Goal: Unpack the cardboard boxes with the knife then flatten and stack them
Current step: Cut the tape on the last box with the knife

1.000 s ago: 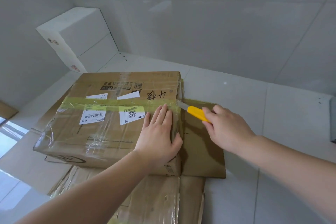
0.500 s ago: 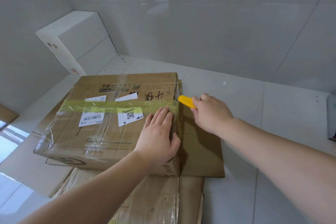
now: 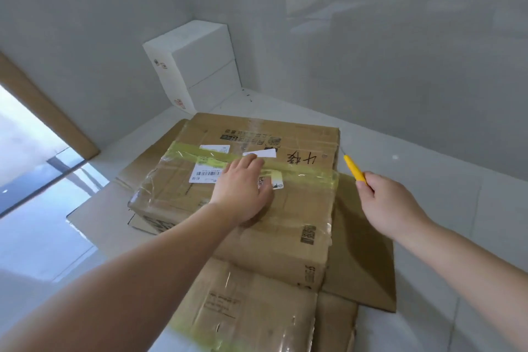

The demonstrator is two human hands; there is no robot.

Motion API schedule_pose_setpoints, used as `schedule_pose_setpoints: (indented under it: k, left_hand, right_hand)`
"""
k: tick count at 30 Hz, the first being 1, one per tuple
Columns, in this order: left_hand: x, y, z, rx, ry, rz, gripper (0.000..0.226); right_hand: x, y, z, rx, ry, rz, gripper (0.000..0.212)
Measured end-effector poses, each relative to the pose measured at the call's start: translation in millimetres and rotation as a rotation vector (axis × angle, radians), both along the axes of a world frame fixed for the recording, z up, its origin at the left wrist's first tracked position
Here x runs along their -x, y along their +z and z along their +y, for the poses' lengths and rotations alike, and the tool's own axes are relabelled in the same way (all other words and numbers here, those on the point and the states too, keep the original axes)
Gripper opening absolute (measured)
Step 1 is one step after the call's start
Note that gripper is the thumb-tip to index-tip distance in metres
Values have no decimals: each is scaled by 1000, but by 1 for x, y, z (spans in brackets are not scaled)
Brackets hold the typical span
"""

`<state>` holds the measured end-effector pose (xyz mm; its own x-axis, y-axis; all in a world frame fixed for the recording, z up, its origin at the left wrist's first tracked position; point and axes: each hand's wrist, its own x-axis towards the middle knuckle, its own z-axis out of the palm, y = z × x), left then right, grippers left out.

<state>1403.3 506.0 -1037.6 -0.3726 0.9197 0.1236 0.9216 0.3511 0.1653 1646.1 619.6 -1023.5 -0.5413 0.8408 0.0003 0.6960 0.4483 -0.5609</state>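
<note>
While yellow tape [image 3: 303,173] on sealed box [image 3: 257,208] looks uncut, left hand [image 3: 243,188] presses flat atop it; right hand [image 3: 391,206] grips knife [image 3: 355,169] beside box. Flattened cardboard [image 3: 363,251] lies under box; cutting, flattening, stacking left.

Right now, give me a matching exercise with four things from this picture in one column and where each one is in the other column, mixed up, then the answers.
Things:
1. knife
2. white box
3. left hand
4. flattened cardboard

Places:
A. flat on the taped cardboard box
B. in the far corner by the wall
C. held in the right hand, right of the box
D. on the floor under the taped box

Pairs: 1-C, 2-B, 3-A, 4-D
</note>
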Motion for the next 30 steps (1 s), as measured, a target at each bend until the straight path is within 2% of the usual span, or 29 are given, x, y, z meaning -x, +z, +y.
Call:
schedule_pose_setpoints:
  k: [3,7,11,14,18,23,27,30]
  left_hand:
    - [54,-1,-29,26,198,37,51]
    - [106,-10,-77,154,267,104,53]
    - [132,-8,-94,190,484,57,61]
    - [137,-7,-98,184,601,-52,66]
    - [138,-11,-95,124,613,-86,67]
    - [125,-9,-99,133,578,-37,69]
    - [99,-14,-116,183,522,130,78]
    - [93,-10,-115,159,416,291,75]
  right_hand:
    - [21,-2,-26,59,43,15,34]
    - [35,-9,-44,105,32,-13,23]
    - [41,-10,-45,63,-35,-78,32]
    - [48,-12,-48,25,-25,-165,37]
    - [57,-13,-54,102,-39,-150,15]
    - [72,-1,-19,79,-87,-137,19]
    - [100,13,40,-28,-137,-108,25]
    - [101,10,44,-85,-148,-161,22]
